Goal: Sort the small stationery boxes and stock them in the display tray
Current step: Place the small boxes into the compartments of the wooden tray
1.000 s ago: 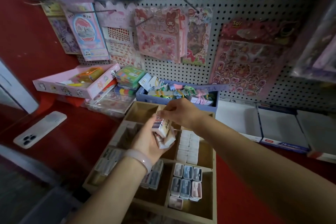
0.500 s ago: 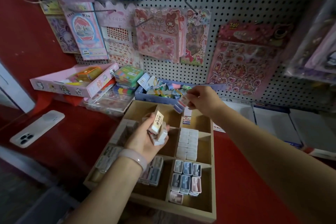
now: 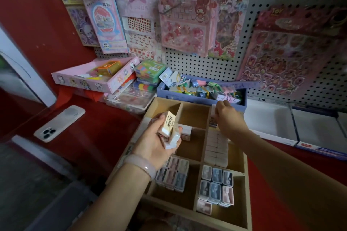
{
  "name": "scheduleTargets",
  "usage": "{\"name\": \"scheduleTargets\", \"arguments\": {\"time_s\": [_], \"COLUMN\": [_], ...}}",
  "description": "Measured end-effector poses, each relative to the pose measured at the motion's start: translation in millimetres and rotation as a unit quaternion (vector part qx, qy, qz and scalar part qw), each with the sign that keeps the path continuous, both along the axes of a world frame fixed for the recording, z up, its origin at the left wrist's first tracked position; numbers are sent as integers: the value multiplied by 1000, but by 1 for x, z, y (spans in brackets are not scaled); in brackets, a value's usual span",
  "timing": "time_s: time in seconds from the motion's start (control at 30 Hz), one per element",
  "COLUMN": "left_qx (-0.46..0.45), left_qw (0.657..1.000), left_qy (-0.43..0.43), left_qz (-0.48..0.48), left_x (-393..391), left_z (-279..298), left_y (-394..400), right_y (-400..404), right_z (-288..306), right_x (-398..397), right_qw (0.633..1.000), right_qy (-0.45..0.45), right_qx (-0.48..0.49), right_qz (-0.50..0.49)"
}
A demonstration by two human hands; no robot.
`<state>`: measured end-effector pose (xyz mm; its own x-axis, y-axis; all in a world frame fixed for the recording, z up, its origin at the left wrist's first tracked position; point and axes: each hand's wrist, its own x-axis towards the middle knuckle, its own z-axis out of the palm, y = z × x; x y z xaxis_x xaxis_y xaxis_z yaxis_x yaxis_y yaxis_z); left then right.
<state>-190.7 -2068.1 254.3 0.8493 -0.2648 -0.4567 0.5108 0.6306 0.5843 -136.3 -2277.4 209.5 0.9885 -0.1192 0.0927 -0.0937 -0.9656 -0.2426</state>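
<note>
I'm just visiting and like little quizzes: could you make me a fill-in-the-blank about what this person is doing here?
1. The left hand holds several small ____.
2. The right hand reaches into the wooden tray's far-____ compartment.
3. A phone lies on the ____ counter.

Missing words: boxes; right; red

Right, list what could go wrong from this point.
1. The left hand grips several eraser boxes in a loose bunch; one may slip into the wrong compartment of the wooden tray.
2. The right hand is placing a box in the far-right compartment; it might nudge the boxes already standing there.
</note>
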Motion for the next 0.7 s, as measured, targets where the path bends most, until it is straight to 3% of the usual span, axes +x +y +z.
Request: {"name": "scheduleTargets", "arguments": {"time_s": [0.27, 0.37, 0.47, 0.57, 0.7], "left_qx": [-24, -31, -38, -24, -14], "left_qw": [999, 999, 999, 999, 1000], "left_qy": [21, 32, 25, 11, 4], "left_qz": [14, 7, 13, 26, 9], "left_x": [-3, -3, -5, -10, -20], "left_z": [1, -3, -5, -2, 6], "left_y": [-1, -6, -16, -26, -36], "right_y": [4, 29, 53, 57, 52], "right_z": [22, 48, 66, 64, 62], "right_x": [-10, -32, -58, -69, -77], "right_qw": [1000, 980, 929, 937, 948], "right_qy": [-9, -98, -54, -17, -59], "right_qx": [4, 105, 211, 217, 206], "right_qz": [-3, 137, 299, 275, 237]}}
